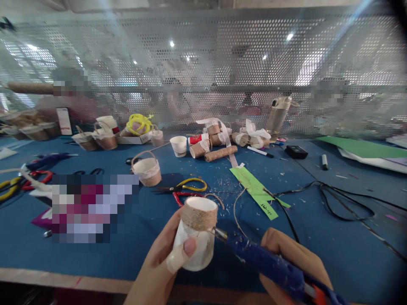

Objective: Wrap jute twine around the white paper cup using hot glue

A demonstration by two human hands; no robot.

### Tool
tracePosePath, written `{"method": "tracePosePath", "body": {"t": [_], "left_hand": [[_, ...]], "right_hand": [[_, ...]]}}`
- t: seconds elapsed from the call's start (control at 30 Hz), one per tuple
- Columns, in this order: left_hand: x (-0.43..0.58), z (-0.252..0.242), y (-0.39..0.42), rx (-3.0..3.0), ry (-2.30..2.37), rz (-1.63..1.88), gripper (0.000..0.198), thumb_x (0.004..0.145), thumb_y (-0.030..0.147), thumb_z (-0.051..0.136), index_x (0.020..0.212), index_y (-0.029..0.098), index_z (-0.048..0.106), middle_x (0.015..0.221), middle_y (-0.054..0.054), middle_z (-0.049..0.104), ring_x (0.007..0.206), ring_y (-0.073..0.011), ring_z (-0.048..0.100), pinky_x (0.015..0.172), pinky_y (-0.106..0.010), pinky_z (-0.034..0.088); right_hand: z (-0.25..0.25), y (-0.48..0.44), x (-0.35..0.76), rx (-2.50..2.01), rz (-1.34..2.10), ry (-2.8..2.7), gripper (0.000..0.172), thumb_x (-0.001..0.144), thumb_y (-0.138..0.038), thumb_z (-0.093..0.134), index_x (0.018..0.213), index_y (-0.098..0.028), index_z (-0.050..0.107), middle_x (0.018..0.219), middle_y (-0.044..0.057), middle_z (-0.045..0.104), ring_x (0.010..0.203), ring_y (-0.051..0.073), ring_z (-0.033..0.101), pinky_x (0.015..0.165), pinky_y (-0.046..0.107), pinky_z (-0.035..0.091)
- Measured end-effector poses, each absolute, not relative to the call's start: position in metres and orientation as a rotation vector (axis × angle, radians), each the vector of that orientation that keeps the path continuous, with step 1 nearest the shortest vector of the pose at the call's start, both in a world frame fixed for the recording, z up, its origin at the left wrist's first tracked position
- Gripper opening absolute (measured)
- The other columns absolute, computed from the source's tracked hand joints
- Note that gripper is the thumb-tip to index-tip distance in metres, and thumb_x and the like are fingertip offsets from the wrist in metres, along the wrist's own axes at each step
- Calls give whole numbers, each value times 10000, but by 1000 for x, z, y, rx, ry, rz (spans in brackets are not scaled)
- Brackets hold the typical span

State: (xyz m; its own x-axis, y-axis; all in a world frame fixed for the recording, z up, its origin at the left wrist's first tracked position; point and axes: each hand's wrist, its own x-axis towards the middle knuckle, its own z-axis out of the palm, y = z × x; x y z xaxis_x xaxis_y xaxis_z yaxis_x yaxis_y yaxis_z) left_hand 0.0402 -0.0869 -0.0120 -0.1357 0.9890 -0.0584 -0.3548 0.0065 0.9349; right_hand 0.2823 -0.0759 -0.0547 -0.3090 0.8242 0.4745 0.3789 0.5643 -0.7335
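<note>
Your left hand [159, 264] wraps the twine-topped cup [194, 245] over the tabletop's [318, 241] 6 o'clock edge, while your right hand [294, 254] clenches the glue gun [270, 267], nozzle touching the cup at 3 o'clock.

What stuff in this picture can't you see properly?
All in the head view:
- The glue gun in the right hand: its back end is cut off by the bottom edge.
- The cup: the left hand covers part of its lower side.
- A pixelated patch hides whatever lies under it.
- Writing on the green strip: too small to read.
- Whatever is behind the mesh screen: blurred.
</note>
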Motion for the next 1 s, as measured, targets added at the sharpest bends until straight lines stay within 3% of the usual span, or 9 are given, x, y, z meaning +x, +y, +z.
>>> {"method": "tracePosePath", "body": {"t": [0.13, 0.33, 0.43, 0.73, 1.0], "left_hand": [[46, -8, -91, 835, 1136, 1421, 593, 713, 496, 952, 1249, 280, 818, 1165, -82, 866, 1169, -368, 758, 1015, -379, 550], [43, -7, -90, 817, 1153, 1382, 689, 657, 600, 947, 1240, 252, 825, 1123, -101, 874, 1130, -388, 770, 1005, -416, 557], [38, -9, -90, 805, 1121, 1362, 686, 665, 603, 941, 1241, 248, 829, 1073, -107, 877, 1045, -381, 789, 953, -425, 585], [29, -14, -90, 785, 1038, 1297, 700, 677, 581, 938, 1270, 231, 815, 1187, -118, 843, 1155, -387, 735, 934, -372, 594], [25, -18, -89, 755, 976, 1277, 637, 707, 551, 928, 1255, 240, 829, 1051, -114, 854, 1060, -395, 771, 812, -374, 611]], "right_hand": [[-58, -77, 280, -979, 620, -1875, 285, 946, -91, 544, 810, -252, 352, 751, -47, 410, 645, 129, 445, 593, 251, 346], [-62, -76, 279, -908, 590, -1810, 284, 942, -79, 505, 804, -251, 328, 725, -53, 404, 604, 118, 421, 546, 233, 335], [-60, -76, 281, -960, 594, -1887, 294, 907, -95, 590, 805, -252, 363, 734, -54, 440, 613, 115, 447, 566, 227, 374], [-55, -75, 287, -963, 622, -1956, 292, 920, -100, 579, 801, -253, 361, 735, -50, 447, 614, 116, 457, 561, 214, 400], [-51, -77, 288, -976, 597, -1955, 278, 920, -85, 574, 794, -247, 386, 716, -58, 434, 588, 107, 439, 550, 212, 389]]}}
